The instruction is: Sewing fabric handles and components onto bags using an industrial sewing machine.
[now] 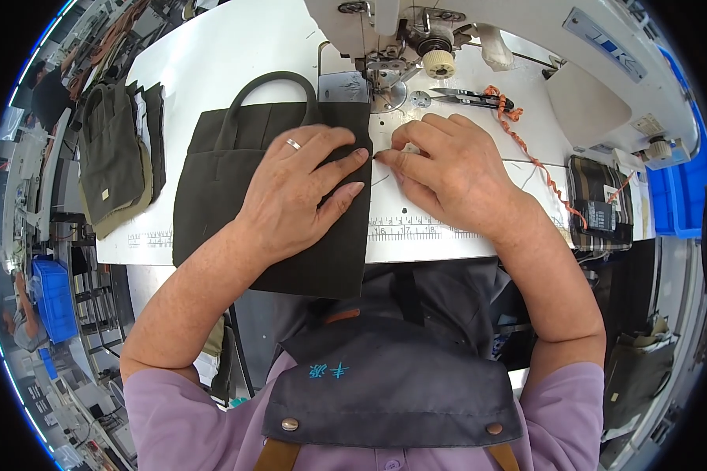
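A dark olive fabric bag panel with a looped handle lies on the white sewing table. Its right edge runs beside the sewing machine's needle area, and its lower part hangs over the table's front edge. My left hand rests on the panel, fingers stretched toward that edge. Just to the right of the panel, my right hand is closed, thumb and forefinger pinched at the fabric's edge. A tiny dark bit shows at the fingertips, too small to name.
Thread snips on a coiled orange cord lie behind my right hand. A plaid pouch sits at the table's right end, near a blue bin. More olive bag pieces hang at the left edge. A ruler strip runs along the front.
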`<control>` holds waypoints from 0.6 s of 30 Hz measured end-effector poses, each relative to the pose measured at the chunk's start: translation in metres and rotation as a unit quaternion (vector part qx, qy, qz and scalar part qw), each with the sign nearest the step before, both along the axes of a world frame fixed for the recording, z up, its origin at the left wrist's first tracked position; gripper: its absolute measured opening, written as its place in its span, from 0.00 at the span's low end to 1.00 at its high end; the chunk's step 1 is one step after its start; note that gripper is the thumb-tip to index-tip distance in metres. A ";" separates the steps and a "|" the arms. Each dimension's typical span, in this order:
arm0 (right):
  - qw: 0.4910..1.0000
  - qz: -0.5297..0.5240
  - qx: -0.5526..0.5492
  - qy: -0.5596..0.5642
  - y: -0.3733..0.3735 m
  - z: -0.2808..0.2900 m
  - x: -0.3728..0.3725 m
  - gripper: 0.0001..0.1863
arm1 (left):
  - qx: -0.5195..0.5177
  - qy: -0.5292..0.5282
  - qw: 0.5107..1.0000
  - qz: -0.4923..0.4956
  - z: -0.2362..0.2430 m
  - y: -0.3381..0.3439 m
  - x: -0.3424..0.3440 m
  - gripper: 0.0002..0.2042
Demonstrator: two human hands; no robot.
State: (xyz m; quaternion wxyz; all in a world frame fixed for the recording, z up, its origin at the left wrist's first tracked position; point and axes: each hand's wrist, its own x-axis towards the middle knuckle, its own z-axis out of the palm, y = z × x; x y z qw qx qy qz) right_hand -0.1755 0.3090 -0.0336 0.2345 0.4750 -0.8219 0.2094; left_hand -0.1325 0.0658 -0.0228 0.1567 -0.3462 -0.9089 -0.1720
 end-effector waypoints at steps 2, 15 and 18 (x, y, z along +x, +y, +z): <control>1.000 0.005 -0.001 0.003 0.001 0.002 0.001 0.08 | 0.026 -0.030 0.999 0.008 -0.001 0.001 0.004 0.16; 1.000 -0.020 0.016 -0.009 -0.005 0.006 0.003 0.08 | 0.034 -0.067 0.995 0.063 -0.007 0.003 0.003 0.15; 0.999 -0.048 0.014 -0.011 0.001 0.003 -0.005 0.09 | 0.047 -0.047 0.994 0.086 -0.011 0.010 -0.009 0.14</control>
